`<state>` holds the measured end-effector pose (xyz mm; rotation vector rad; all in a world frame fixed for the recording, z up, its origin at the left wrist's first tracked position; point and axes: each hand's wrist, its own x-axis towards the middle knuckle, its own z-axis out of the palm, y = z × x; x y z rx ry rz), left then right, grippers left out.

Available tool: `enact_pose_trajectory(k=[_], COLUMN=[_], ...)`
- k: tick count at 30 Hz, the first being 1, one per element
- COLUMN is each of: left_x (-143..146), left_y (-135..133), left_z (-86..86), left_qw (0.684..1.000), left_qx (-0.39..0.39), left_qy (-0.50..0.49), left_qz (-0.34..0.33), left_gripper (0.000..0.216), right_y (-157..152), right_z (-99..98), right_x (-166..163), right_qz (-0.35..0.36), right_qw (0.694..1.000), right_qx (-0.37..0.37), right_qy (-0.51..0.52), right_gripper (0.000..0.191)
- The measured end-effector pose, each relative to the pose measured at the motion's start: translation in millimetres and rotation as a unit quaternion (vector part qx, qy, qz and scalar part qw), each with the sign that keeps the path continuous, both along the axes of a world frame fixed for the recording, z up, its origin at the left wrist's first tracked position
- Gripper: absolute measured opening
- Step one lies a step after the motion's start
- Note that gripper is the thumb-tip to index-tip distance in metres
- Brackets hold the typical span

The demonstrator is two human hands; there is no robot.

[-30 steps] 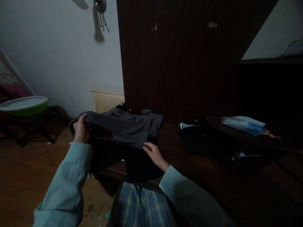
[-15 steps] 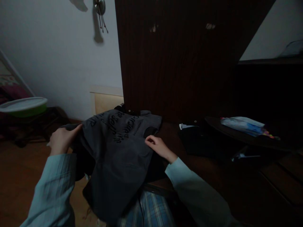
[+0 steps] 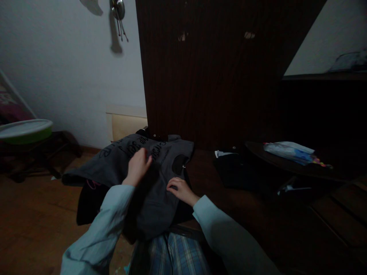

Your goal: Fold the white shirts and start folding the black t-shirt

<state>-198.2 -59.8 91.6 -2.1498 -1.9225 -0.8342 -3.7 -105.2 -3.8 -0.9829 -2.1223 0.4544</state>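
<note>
A dark grey T-shirt (image 3: pixel 120 164) with black lettering lies spread over a pile of dark clothes on the left end of a dark wooden surface (image 3: pixel 206 179). My left hand (image 3: pixel 138 167) rests on the middle of the shirt, fingers stretched forward over the print. My right hand (image 3: pixel 179 189) lies flat on the shirt's right side near the front edge, fingers spread. Both arms wear light blue sleeves. The shirt's lower hem hangs over my checked lap (image 3: pixel 172 256).
A black folded garment (image 3: pixel 237 172) lies to the right, with a plastic bag (image 3: pixel 289 151) on a dark round tray beyond. A dark wooden panel (image 3: pixel 212 72) stands behind. At the left, a white-and-green basin (image 3: pixel 24 131) sits on a low stand over the wooden floor.
My left hand let go of the shirt's left edge and moved right onto its middle. The shirt now lies flatter, and my right hand slid down nearer to me.
</note>
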Motion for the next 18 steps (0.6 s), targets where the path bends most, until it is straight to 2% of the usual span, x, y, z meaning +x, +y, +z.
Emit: enact_pose_trajectory(k=[2, 4, 6, 8, 12, 18], left_x=[29.4, 49.4, 60.2, 64.3, 63.4, 57.6], left_y=[11.6, 21.1, 26.7, 28.1, 26.1, 28.6], left_z=[-21.5, -44.0, -62.0, -72.6, -76.5, -77.4], left_qw=[0.991, 0.98, 0.978, 0.979, 0.979, 0.987], left_qx=[-0.039, -0.058, -0.072, -0.082, -0.086, -0.028], left_qy=[0.04, 0.059, 0.074, 0.093, 0.111, 0.013], left_qz=[-0.119, -0.179, -0.182, -0.16, -0.147, -0.156], left_gripper=[0.031, 0.04, 0.044, 0.041, 0.031, 0.023], right_y=[-2.4, -5.8, -8.7, -10.0, -9.6, -5.6], right_z=[2.7, 6.2, 9.4, 11.7, 13.5, 11.7], right_x=[0.1, 0.4, 1.0, 1.6, 1.9, 3.6], right_qz=[0.008, -0.003, -0.013, -0.017, -0.033, -0.09], right_qw=[0.999, 0.996, 0.992, 0.989, 0.988, 0.976], right_qx=[-0.019, -0.04, -0.06, -0.072, -0.071, -0.07], right_qy=[0.039, 0.077, 0.108, 0.125, 0.133, 0.184], right_gripper=[0.001, 0.007, 0.016, 0.021, 0.024, 0.026])
